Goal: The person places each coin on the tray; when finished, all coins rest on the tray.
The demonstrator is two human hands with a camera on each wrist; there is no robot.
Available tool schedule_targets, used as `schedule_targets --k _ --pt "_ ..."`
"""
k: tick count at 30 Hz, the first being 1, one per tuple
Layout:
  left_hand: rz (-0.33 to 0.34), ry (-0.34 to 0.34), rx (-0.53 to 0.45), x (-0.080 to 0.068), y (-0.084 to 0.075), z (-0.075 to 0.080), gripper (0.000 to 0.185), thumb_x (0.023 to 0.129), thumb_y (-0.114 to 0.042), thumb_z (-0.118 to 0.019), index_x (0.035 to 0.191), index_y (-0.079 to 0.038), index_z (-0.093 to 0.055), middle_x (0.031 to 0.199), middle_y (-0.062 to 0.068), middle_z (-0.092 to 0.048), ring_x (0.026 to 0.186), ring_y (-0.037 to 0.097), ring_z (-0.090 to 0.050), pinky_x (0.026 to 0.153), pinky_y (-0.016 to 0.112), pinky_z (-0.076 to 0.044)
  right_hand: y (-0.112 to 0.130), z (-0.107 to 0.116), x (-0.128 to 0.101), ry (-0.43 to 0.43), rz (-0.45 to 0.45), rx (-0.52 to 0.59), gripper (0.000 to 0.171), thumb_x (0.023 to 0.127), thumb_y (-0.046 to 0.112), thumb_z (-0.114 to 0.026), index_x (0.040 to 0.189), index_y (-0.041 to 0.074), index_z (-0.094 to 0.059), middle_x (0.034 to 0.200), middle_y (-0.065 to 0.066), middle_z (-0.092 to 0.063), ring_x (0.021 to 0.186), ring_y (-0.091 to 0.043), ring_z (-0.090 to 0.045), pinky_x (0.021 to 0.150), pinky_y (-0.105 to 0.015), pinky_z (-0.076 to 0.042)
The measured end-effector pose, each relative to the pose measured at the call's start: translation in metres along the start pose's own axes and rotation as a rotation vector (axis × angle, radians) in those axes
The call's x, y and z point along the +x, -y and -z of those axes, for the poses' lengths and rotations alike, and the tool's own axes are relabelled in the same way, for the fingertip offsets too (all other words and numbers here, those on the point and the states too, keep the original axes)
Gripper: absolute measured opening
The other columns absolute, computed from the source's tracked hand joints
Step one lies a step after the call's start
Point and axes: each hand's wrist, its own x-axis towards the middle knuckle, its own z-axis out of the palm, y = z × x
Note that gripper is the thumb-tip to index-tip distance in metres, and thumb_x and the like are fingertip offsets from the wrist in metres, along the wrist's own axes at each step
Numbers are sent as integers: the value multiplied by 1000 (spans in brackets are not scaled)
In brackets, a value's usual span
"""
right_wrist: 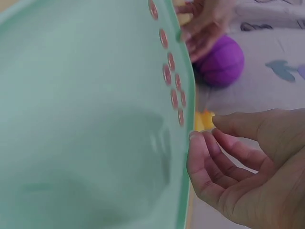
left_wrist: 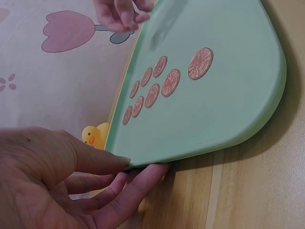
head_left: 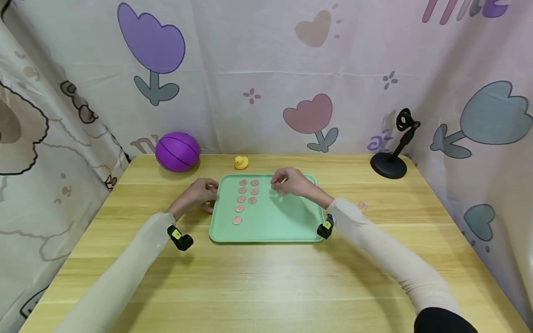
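Observation:
A light green tray lies on the wooden table with several copper-coloured coins in two columns on its left part. My left hand grips the tray's left edge. In the left wrist view its thumb presses on the rim and the fingers reach underneath. Above the upper right part of the tray is my right hand, fingers loosely bent. In the right wrist view the thumb tip stands apart from the index fingertip, and no coin shows between them. The right hand's shadow falls on the tray.
A single coin lies on the table right of the tray, near the right forearm. Behind the tray sit a yellow rubber duck and a purple ball. A black stand is at the back right, before the patterned curtain.

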Motion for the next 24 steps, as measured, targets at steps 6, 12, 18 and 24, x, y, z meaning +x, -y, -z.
schedule_targets --k 6,12,18,24 --pt "-1 -4 8 -1 0 1 56 100 2 -56 152 14 -37 136 33 -52 102 30 -64 72 35 -68 -21 29 -21 -52 -15 25 16 101 4 -66 113 -7 -69 100 -16 -68 91 -39 -69 78 -46 -67" --pt "-8 -9 13 -2 -2 0 55 100 2 -57 150 15 -39 132 33 -54 100 30 -65 72 36 -69 -44 64 -45 -121 -45 -25 21 100 6 -68 116 -9 -67 103 -19 -68 87 -33 -68 73 -38 -66" --pt "-23 -9 24 -2 -1 1 55 100 3 -55 150 16 -38 131 33 -54 99 29 -65 72 37 -69 -70 91 -69 -175 -60 -100 23 98 6 -69 115 -9 -67 107 -23 -68 85 -25 -68 66 -27 -62" --pt "-26 -8 24 -2 0 0 55 100 2 -56 150 16 -38 131 32 -53 101 30 -65 72 37 -69 -91 116 -95 -149 -69 -176 22 97 5 -72 112 -9 -65 103 -21 -68 84 -21 -64 65 -19 -54"
